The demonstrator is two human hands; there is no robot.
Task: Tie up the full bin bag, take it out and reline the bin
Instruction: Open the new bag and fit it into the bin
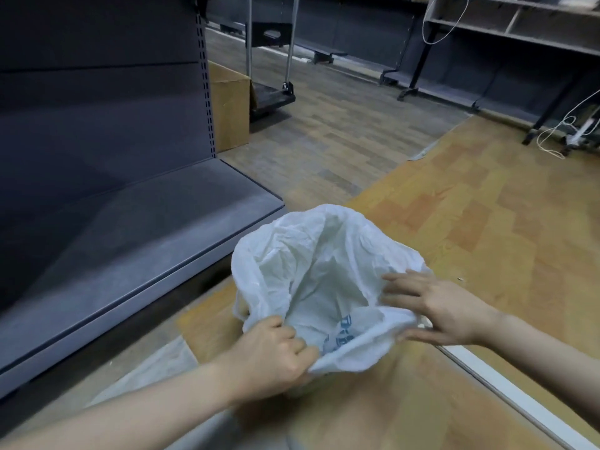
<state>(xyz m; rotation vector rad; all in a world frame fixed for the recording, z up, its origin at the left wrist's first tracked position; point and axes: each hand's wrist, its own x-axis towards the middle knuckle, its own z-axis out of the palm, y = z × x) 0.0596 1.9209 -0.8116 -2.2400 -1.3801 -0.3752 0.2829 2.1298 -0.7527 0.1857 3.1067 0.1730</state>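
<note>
Now both hands work the mouth of a white plastic bag (311,271) that stands open over the wooden floor (487,222).

Left hand (272,352) has its fingers (292,344) curled round the near rim of the bag, pinching the film so the edge bunches just past the knuckles; right hand (444,311) lies on the right rim with its fingers (401,289) fairly straight and spread, tips pointing into the opening, thumb under the folded edge. Between the two sets of fingertips the bag's mouth gapes, with blue print (344,332) showing inside on the near wall. I cannot tell whether a bin sits under the bag. Beyond the left fingers runs a dark grey shelf unit (130,222), with a cardboard box (229,108) farther off.
</note>
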